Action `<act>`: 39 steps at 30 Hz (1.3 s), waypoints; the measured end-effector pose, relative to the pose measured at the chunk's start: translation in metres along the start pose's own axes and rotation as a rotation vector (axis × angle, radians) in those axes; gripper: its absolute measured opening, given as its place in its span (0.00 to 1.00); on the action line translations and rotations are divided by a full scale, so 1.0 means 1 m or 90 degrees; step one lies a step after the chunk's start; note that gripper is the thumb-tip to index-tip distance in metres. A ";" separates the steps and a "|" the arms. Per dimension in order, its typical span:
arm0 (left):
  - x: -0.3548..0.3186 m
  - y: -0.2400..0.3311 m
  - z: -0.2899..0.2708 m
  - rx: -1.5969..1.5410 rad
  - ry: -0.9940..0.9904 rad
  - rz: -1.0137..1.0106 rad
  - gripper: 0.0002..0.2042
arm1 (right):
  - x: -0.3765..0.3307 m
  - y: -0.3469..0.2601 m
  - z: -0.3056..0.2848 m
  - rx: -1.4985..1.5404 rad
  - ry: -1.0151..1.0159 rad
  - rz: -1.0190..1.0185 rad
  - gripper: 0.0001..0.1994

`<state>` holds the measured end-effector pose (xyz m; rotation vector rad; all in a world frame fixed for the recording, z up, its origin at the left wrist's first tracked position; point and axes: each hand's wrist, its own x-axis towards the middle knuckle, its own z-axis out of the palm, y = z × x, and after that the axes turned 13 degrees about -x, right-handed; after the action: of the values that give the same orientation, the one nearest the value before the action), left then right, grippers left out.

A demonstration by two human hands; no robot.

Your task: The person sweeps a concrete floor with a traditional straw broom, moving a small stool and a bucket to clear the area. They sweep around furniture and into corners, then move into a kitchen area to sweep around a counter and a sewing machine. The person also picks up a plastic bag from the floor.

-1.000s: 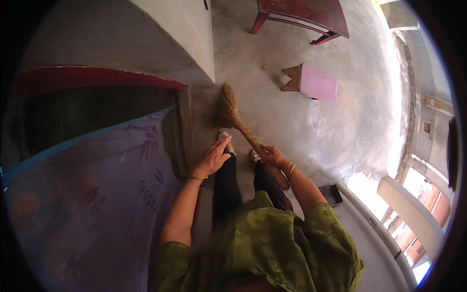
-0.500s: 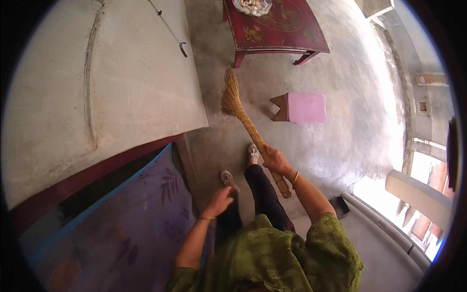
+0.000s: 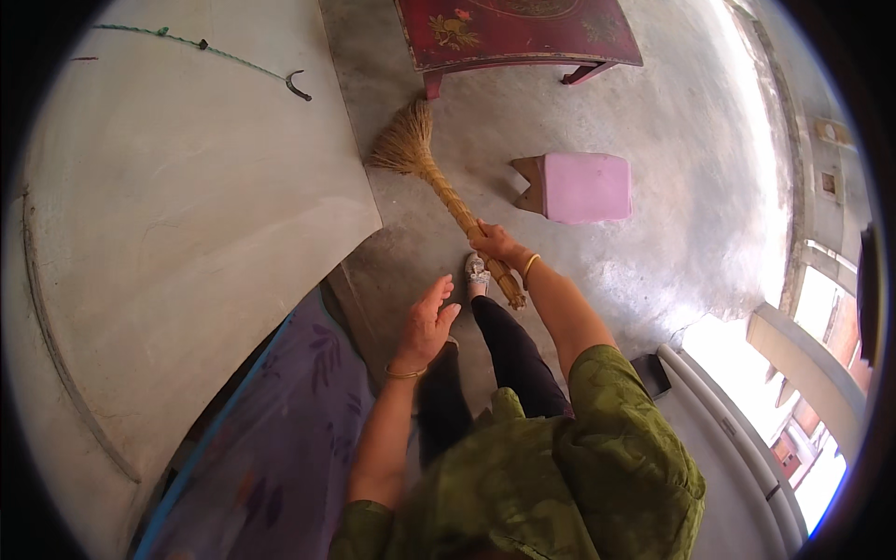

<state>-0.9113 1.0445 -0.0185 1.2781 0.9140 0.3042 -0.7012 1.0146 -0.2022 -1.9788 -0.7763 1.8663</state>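
A straw broom (image 3: 448,197) slants across the middle, its handle in the grip of my right hand (image 3: 497,244). The broom's fanned bristles (image 3: 403,140) point to the far left, close to the wall's foot and a leg of the red table; whether they touch the floor I cannot tell. The handle's bound end sticks out below my hand, over my foot. My left hand (image 3: 429,322) holds nothing; its fingers are stretched out and the thumb stands apart, in front of my left leg. Each wrist wears a bracelet.
A pink-topped stool (image 3: 586,188) stands right of the broom. Beyond it is a red painted table (image 3: 523,37). A pale wall (image 3: 215,168) with a hook on a green cord (image 3: 297,86) fills the left. Purple patterned cloth (image 3: 289,401) lies low left; a dark box (image 3: 651,376) sits low right.
My right hand and the broom have moved forward and left, and the bristles have spread wider. My left hand has risen forward and its fingers have straightened. The view has shifted.
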 end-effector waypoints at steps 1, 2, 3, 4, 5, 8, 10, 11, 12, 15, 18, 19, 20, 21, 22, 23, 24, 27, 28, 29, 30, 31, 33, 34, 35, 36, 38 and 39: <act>-0.004 -0.002 0.005 0.028 -0.033 -0.025 0.22 | -0.022 0.025 0.000 -0.099 -0.002 -0.005 0.34; -0.010 -0.005 0.011 0.037 -0.064 -0.045 0.21 | -0.051 0.045 0.000 -0.136 -0.009 -0.001 0.35; -0.015 -0.010 0.016 0.048 -0.096 -0.061 0.21 | -0.081 0.054 -0.001 -0.156 -0.008 0.014 0.34; -0.019 -0.015 0.021 0.059 -0.132 -0.076 0.20 | -0.113 0.063 -0.003 -0.175 -0.005 0.031 0.33; -0.022 -0.020 0.025 0.064 -0.152 -0.079 0.20 | -0.145 0.067 -0.004 -0.174 0.003 0.064 0.31; -0.019 -0.037 0.041 0.090 -0.214 -0.074 0.20 | -0.210 0.096 0.005 -0.136 0.072 0.076 0.35; -0.007 -0.051 0.045 0.125 -0.246 -0.066 0.21 | -0.239 0.108 0.023 -0.107 0.120 0.022 0.36; 0.000 -0.061 0.050 0.130 -0.242 -0.081 0.22 | -0.248 0.113 0.025 -0.098 0.151 -0.010 0.36; 0.009 -0.071 0.053 0.130 -0.250 -0.102 0.22 | -0.250 0.134 0.036 -0.140 0.206 -0.096 0.37; 0.047 -0.077 0.073 0.151 -0.254 -0.150 0.25 | -0.264 0.113 0.022 -0.079 0.091 -0.042 0.37; 0.090 -0.116 0.095 0.088 -0.201 -0.173 0.29 | -0.243 0.123 0.022 -0.109 0.051 -0.064 0.35; 0.109 -0.123 0.109 0.070 -0.200 -0.182 0.30 | -0.230 0.139 0.025 -0.103 0.057 -0.080 0.34; 0.125 -0.133 0.122 0.053 -0.192 -0.196 0.31 | -0.221 0.142 0.020 -0.099 0.030 -0.079 0.33; 0.142 -0.143 0.135 0.034 -0.182 -0.212 0.31 | -0.214 0.148 0.012 -0.097 0.002 -0.077 0.32; 0.162 -0.161 0.147 -0.008 -0.185 -0.242 0.34 | -0.203 0.173 0.020 -0.032 -0.007 -0.075 0.31; 0.184 -0.175 0.160 -0.050 -0.137 -0.240 0.35 | -0.192 0.178 0.014 0.028 -0.017 -0.082 0.29; 0.205 -0.190 0.177 -0.094 -0.090 -0.238 0.36 | -0.192 0.188 0.002 -0.131 0.016 -0.081 0.27; 0.253 -0.216 0.225 -0.207 -0.016 -0.267 0.34 | -0.182 0.234 -0.022 -0.312 0.010 0.009 0.25; 0.268 -0.222 0.238 -0.245 0.005 -0.284 0.33 | -0.180 0.245 -0.031 -0.347 0.016 0.037 0.24; 0.283 -0.234 0.247 -0.269 0.017 -0.257 0.30 | -0.179 0.256 -0.041 -0.382 0.020 0.063 0.23; 0.298 -0.245 0.253 -0.292 0.029 -0.228 0.28 | -0.177 0.266 -0.051 -0.417 0.026 0.088 0.23; 0.307 -0.256 0.257 -0.313 0.046 -0.202 0.25 | -0.173 0.274 -0.060 -0.429 0.043 0.084 0.24; 0.314 -0.263 0.272 -0.347 0.080 -0.173 0.19 | -0.168 0.288 -0.074 -0.440 0.077 0.093 0.25; 0.317 -0.261 0.272 -0.344 0.093 -0.184 0.19 | -0.165 0.294 -0.078 -0.453 0.074 0.089 0.25; 0.319 -0.258 0.275 -0.339 0.101 -0.196 0.19 | -0.160 0.300 -0.083 -0.445 0.057 0.092 0.24; 0.322 -0.254 0.278 -0.304 0.112 -0.191 0.18 | -0.155 0.307 -0.088 -0.438 0.039 0.093 0.24; 0.324 -0.256 0.282 -0.339 0.117 -0.207 0.18 | -0.151 0.309 -0.098 -0.441 0.022 0.093 0.23; 0.324 -0.256 0.282 -0.357 0.121 -0.214 0.18 | -0.149 0.309 -0.099 -0.435 0.027 0.081 0.23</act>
<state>-0.5747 0.9863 -0.3837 0.5754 1.0903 0.3864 -0.5514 0.6930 -0.2461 -2.4938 -1.4530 1.7625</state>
